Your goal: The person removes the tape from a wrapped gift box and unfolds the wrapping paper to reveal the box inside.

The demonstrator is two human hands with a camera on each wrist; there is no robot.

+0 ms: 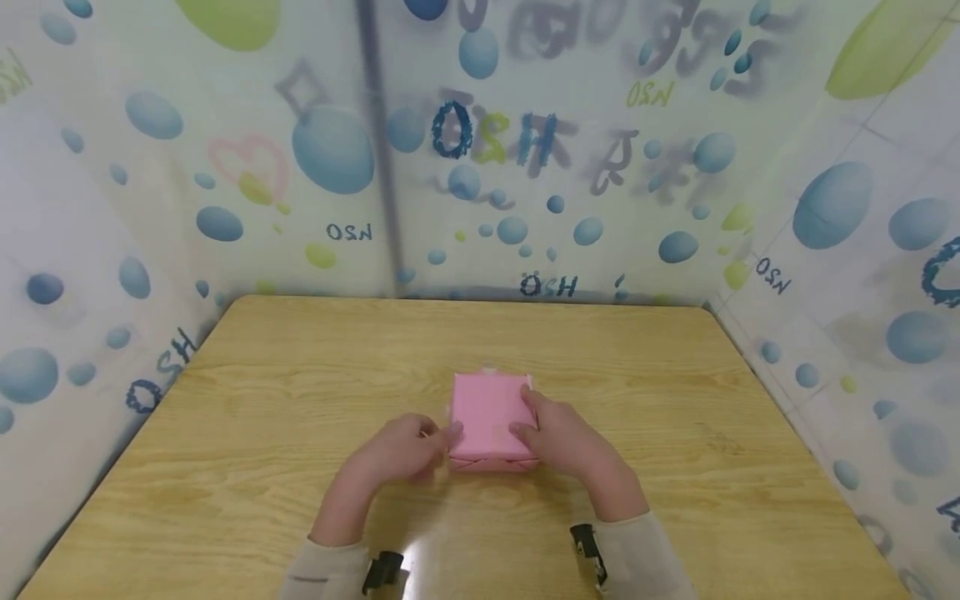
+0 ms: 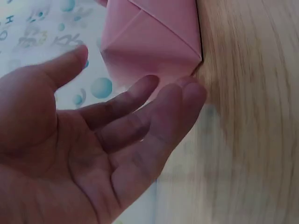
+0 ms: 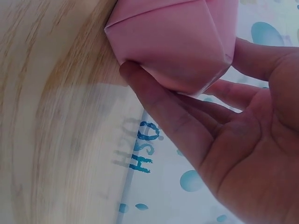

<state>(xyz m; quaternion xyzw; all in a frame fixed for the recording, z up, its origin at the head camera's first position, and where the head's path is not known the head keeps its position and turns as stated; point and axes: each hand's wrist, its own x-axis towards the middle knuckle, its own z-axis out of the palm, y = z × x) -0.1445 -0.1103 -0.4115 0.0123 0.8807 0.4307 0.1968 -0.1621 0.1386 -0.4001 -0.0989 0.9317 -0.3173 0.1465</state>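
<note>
A small box wrapped in pink paper (image 1: 491, 412) stands on the wooden table in front of the person, its folded end facing the near side. My right hand (image 1: 566, 437) holds its right side, thumb over the top and fingers along the side; the right wrist view shows a fingertip pressed low against the pink paper (image 3: 168, 46). On the other side, my left hand (image 1: 401, 450) has its thumb at the box's left edge. Its fingers are relaxed and slightly bent beside the folded end (image 2: 154, 28) in the left wrist view, gripping nothing.
The light wooden tabletop (image 1: 300, 358) spreads around the box. Behind it and along both sides hang pale curtains or sheets (image 1: 480, 250) printed with blue and green drops and lettering. Dark bands (image 1: 384, 571) sit at the sleeve cuffs.
</note>
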